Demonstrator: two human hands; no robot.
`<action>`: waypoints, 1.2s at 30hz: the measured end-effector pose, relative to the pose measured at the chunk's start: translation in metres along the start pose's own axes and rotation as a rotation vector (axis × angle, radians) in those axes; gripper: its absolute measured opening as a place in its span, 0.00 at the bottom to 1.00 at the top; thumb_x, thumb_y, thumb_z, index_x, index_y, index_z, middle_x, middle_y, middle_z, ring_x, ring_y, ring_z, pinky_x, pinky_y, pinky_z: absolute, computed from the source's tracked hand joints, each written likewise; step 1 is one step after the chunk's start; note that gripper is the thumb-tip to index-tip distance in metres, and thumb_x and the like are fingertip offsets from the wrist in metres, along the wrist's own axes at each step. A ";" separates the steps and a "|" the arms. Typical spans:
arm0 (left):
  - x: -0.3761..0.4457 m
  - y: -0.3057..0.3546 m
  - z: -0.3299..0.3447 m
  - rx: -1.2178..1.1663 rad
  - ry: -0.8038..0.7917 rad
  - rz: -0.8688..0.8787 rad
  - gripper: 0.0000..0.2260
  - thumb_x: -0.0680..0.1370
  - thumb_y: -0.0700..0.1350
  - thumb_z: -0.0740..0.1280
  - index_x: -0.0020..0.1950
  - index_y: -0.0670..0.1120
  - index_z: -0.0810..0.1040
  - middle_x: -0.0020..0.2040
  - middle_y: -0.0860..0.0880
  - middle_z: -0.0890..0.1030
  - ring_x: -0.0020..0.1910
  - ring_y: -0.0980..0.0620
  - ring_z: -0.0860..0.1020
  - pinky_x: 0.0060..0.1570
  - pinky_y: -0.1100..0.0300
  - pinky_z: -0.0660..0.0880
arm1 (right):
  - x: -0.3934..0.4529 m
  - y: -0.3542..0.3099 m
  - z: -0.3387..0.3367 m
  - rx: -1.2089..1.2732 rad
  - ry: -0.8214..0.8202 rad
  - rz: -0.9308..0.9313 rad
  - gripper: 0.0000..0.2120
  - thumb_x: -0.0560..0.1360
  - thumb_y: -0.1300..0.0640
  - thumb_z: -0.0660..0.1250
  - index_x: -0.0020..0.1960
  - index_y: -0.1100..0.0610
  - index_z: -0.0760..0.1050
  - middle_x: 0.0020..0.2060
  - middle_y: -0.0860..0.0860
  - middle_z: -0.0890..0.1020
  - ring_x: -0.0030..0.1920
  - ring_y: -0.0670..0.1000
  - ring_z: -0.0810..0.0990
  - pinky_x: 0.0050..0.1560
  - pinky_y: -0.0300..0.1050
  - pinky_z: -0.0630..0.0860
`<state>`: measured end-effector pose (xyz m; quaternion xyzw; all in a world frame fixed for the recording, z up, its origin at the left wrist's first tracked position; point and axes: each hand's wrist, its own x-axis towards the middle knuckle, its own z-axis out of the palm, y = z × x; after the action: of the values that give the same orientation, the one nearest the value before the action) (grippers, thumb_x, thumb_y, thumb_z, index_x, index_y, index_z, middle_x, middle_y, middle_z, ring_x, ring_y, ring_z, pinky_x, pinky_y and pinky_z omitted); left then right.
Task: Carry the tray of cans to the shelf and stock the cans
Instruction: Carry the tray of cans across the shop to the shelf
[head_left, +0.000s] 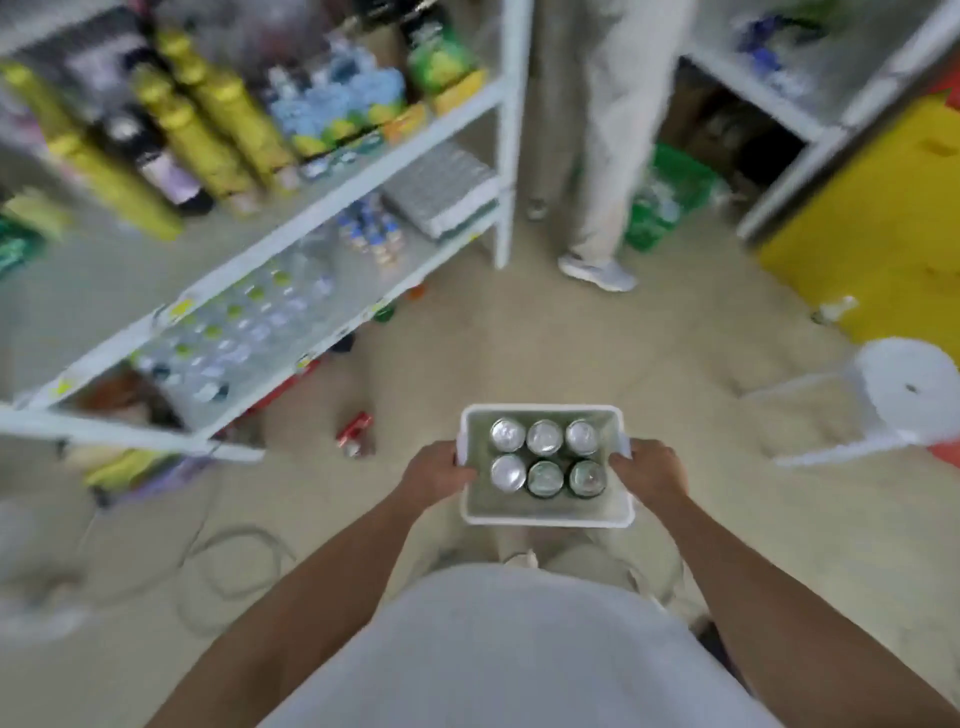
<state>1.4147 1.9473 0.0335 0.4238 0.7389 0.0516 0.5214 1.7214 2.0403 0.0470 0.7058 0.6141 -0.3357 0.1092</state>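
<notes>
I hold a white plastic tray (545, 512) in front of my waist, above the floor. Several cans (545, 437) stand upright in it in two rows, silver tops up. My left hand (432, 473) grips the tray's left side and my right hand (649, 475) grips its right side. The white metal shelf (322, 202) runs along my left, its boards loaded with yellow bottles, water bottles and packs. The picture is blurred by motion.
Another person (597, 156) in light trousers stands ahead by the shelf's end post. A white stool (904, 400) is at the right, with a yellow bin (883, 223) behind it. A red can (356, 428) and cables (228, 566) lie on the floor at left.
</notes>
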 end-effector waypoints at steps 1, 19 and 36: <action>0.005 -0.004 -0.006 -0.055 0.029 -0.030 0.29 0.59 0.65 0.61 0.53 0.51 0.84 0.52 0.48 0.86 0.52 0.48 0.83 0.54 0.54 0.78 | 0.026 -0.021 -0.004 -0.041 -0.021 -0.077 0.18 0.66 0.43 0.59 0.42 0.54 0.80 0.42 0.57 0.84 0.44 0.60 0.82 0.39 0.46 0.73; 0.068 -0.129 -0.022 -1.205 0.728 -1.090 0.15 0.75 0.45 0.68 0.60 0.42 0.81 0.56 0.35 0.83 0.57 0.35 0.80 0.53 0.50 0.76 | 0.165 -0.460 0.166 -1.066 -0.430 -0.961 0.12 0.72 0.45 0.66 0.44 0.53 0.80 0.41 0.52 0.83 0.47 0.59 0.83 0.40 0.44 0.71; 0.385 -0.358 0.207 -1.649 0.641 -1.474 0.13 0.72 0.50 0.70 0.55 0.49 0.81 0.49 0.41 0.84 0.50 0.38 0.82 0.42 0.53 0.75 | 0.382 -0.428 0.646 -1.795 -0.680 -1.206 0.10 0.68 0.48 0.68 0.39 0.55 0.78 0.31 0.51 0.84 0.35 0.55 0.85 0.44 0.50 0.83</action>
<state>1.3409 1.9065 -0.5252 -0.6134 0.6475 0.3071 0.3319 1.1070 2.0726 -0.5600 -0.1665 0.8113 0.0539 0.5578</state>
